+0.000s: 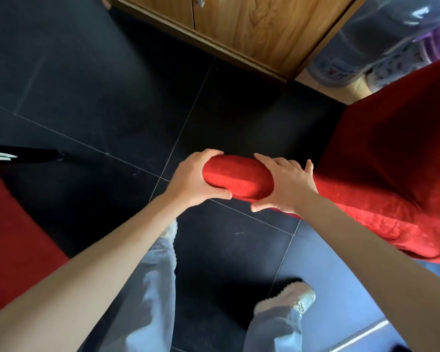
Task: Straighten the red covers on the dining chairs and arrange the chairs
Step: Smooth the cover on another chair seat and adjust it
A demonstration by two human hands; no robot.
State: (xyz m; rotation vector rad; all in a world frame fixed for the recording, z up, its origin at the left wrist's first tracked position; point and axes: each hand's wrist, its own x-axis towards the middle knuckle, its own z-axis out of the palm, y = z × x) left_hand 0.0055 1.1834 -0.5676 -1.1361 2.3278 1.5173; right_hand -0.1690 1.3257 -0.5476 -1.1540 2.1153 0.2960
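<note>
A dining chair in a red velvet cover (391,158) fills the right side, its backrest top (236,176) pointing toward the middle of the view. My left hand (193,179) grips the left end of that backrest top, fingers over it and thumb underneath. My right hand (285,186) grips the same top edge just to the right, fingers spread over the fabric and thumb below. The cover looks wrinkled along the lower edge of the back (381,214). A second red-covered chair (13,237) shows at the left edge.
Dark floor tiles (112,97) lie below. A wooden cabinet (252,26) stands at the top. A large water bottle (381,39) and purple items sit at the top right. A black chair leg (36,153) juts out at left. My feet (290,298) stand below the backrest.
</note>
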